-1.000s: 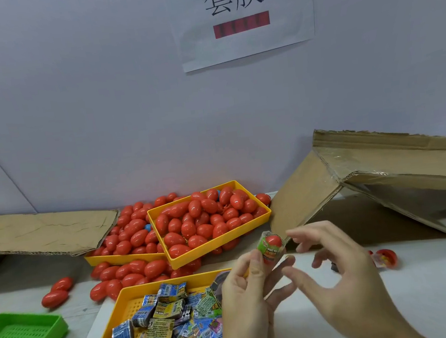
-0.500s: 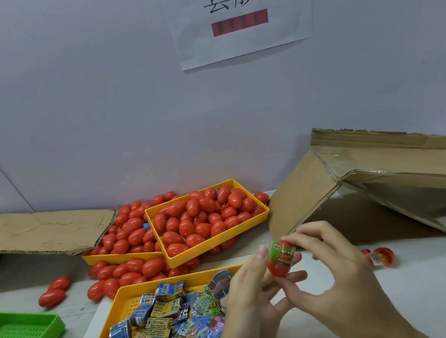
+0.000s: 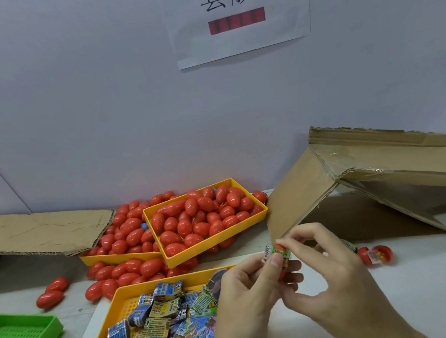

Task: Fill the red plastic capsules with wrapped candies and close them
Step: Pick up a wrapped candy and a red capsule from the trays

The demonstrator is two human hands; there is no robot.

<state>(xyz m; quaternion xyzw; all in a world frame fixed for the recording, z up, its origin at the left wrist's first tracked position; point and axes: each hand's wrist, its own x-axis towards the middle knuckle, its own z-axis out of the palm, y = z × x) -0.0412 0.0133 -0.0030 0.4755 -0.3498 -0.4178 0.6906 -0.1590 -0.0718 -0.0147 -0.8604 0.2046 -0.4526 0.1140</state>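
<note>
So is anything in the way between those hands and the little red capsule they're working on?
No, nothing visible. The left hand and right hand both already pinch the red capsule directly, above the near yellow tray. A green printed wrapper sits around it.

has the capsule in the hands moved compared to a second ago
Yes, slightly. The capsule, pinched by the left hand and right hand, shifted a little rightward, from over the near yellow tray's right end toward the cardboard box.

Pale wall (image 3: 97, 99) — paper sign (image 3: 240, 14) — perhaps white table (image 3: 436, 269)
</note>
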